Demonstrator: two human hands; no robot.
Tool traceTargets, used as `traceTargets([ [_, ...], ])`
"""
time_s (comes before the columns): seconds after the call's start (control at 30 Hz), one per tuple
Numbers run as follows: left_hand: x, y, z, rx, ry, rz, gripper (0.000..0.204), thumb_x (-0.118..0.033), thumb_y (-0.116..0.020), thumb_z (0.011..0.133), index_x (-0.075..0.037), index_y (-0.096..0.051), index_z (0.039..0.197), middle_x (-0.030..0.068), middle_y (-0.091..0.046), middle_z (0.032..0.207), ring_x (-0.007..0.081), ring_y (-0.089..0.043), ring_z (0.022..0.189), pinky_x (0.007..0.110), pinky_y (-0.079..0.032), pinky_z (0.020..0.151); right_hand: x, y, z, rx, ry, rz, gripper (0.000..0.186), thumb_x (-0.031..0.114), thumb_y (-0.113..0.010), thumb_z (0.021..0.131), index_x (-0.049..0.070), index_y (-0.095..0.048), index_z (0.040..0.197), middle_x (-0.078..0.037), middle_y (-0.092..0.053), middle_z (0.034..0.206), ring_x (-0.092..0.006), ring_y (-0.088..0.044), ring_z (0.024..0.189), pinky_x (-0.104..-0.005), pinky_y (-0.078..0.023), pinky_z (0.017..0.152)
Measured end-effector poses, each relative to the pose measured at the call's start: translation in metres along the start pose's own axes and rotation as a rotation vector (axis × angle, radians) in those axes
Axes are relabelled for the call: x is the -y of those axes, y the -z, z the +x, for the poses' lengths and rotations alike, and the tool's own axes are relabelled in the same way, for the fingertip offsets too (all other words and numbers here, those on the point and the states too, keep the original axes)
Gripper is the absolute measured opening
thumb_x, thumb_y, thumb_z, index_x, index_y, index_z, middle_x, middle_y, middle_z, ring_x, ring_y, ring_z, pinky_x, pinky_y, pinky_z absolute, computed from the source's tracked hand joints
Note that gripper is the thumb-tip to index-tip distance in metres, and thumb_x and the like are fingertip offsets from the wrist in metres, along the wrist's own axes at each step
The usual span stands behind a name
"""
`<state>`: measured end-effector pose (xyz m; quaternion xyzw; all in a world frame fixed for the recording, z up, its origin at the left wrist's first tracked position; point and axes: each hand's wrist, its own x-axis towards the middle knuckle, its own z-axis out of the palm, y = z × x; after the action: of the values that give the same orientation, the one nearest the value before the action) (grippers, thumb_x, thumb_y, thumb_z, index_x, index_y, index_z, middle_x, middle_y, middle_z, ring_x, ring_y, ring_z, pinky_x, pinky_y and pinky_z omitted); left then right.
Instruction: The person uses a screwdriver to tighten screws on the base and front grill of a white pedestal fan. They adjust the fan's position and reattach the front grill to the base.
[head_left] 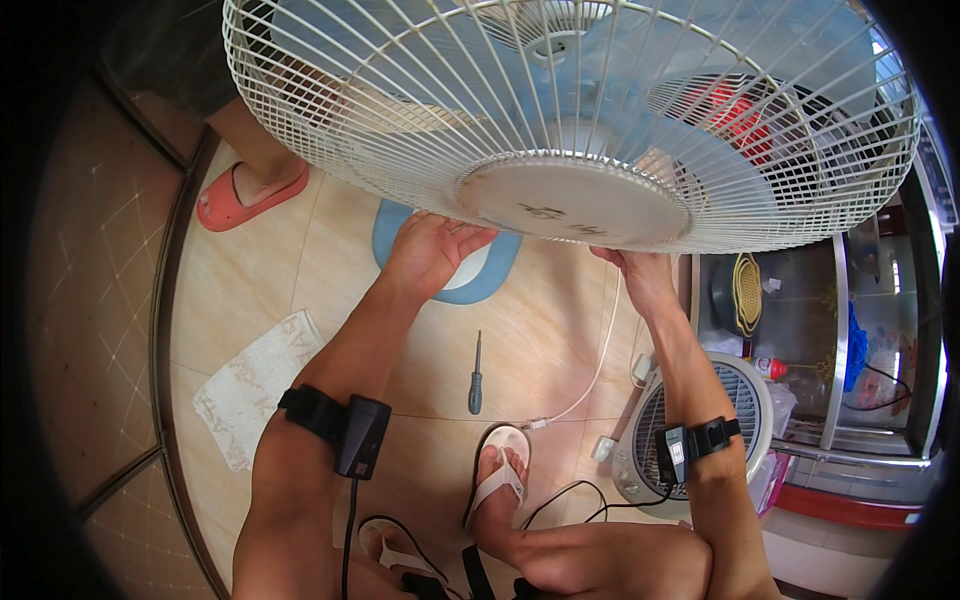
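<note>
A large electric fan (575, 195) with a white wire guard, pale blue blades and a round white centre disc fills the upper view, tilted over the floor. My left hand (440, 252) grips its lower rim left of the disc, palm partly showing, fingertips partly hidden by the guard. To the right of the disc, my right hand (645, 278) is closed at the same rim, most of its fingers covered by the fan. Beneath lies the blue fan base (470, 291) on the tiles. A screwdriver (476, 375) with a grey-blue handle rests on the floor between my forearms.
A white cable (592, 380) runs down from the fan. At right stand a grey round-grilled appliance (640, 425) and a metal shelf (838, 340) with a yellow basket (746, 295). A cloth (255, 385) lies left. Another person's foot wears a red slipper (250, 200).
</note>
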<state>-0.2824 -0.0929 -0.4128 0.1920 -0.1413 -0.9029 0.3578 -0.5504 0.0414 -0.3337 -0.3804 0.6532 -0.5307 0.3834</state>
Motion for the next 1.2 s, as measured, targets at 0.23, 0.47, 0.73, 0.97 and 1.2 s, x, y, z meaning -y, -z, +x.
traceTargets([
  [0.23,0.0,0.0,0.0,0.036,-0.009,-0.016,0.035,-0.011,-0.055,0.102,-0.002,-0.051,0.135,0.0118,-0.057,0.133,0.027,-0.058,0.122,0.045,-0.052,0.104,-0.005,0.0,0.007,0.004,0.022,-0.006,0.031,0.024,-0.062,0.101,0.006,-0.06,0.127,-0.007,-0.066,0.12,-0.0183,-0.067,0.106,-0.0347,-0.059,0.09],
  [0.47,-0.003,-0.003,-0.001,-0.015,-0.008,0.03,0.033,-0.012,-0.054,0.103,-0.002,-0.051,0.134,0.0108,-0.058,0.132,0.0264,-0.059,0.12,0.045,-0.053,0.101,-0.01,-0.003,0.005,-0.039,0.087,-0.1,0.033,0.026,-0.063,0.1,0.005,-0.061,0.125,-0.007,-0.066,0.116,-0.0179,-0.068,0.103,-0.0353,-0.059,0.088],
  [0.73,0.001,-0.001,-0.001,-0.007,-0.02,-0.007,0.031,-0.01,-0.054,0.102,-0.002,-0.052,0.132,0.0107,-0.058,0.131,0.0264,-0.059,0.12,0.044,-0.054,0.098,-0.005,-0.009,-0.001,0.051,-0.106,0.29,0.033,0.014,-0.049,0.103,0.001,-0.053,0.133,-0.014,-0.063,0.127,-0.0291,-0.066,0.112,-0.0449,-0.057,0.097],
  [0.97,0.001,-0.002,-0.001,-0.012,-0.009,-0.011,0.033,-0.007,-0.054,0.102,0.0,-0.051,0.133,0.0121,-0.057,0.131,0.0267,-0.059,0.12,0.042,-0.055,0.099,-0.008,-0.017,-0.006,0.064,-0.299,0.789,0.038,0.013,-0.044,0.103,-0.005,-0.047,0.136,-0.021,-0.052,0.139,-0.039,-0.055,0.126,-0.0543,-0.046,0.111],
  [1.2,-0.001,-0.003,-0.001,-0.044,0.002,-0.028,0.033,-0.008,-0.054,0.102,0.0,-0.05,0.134,0.0129,-0.056,0.131,0.0274,-0.059,0.12,0.044,-0.054,0.101,-0.01,-0.014,0.002,0.056,-0.284,0.705,0.044,0.013,-0.044,0.103,-0.011,-0.041,0.139,-0.027,-0.047,0.144,-0.0425,-0.05,0.132,-0.0524,-0.042,0.116],
])
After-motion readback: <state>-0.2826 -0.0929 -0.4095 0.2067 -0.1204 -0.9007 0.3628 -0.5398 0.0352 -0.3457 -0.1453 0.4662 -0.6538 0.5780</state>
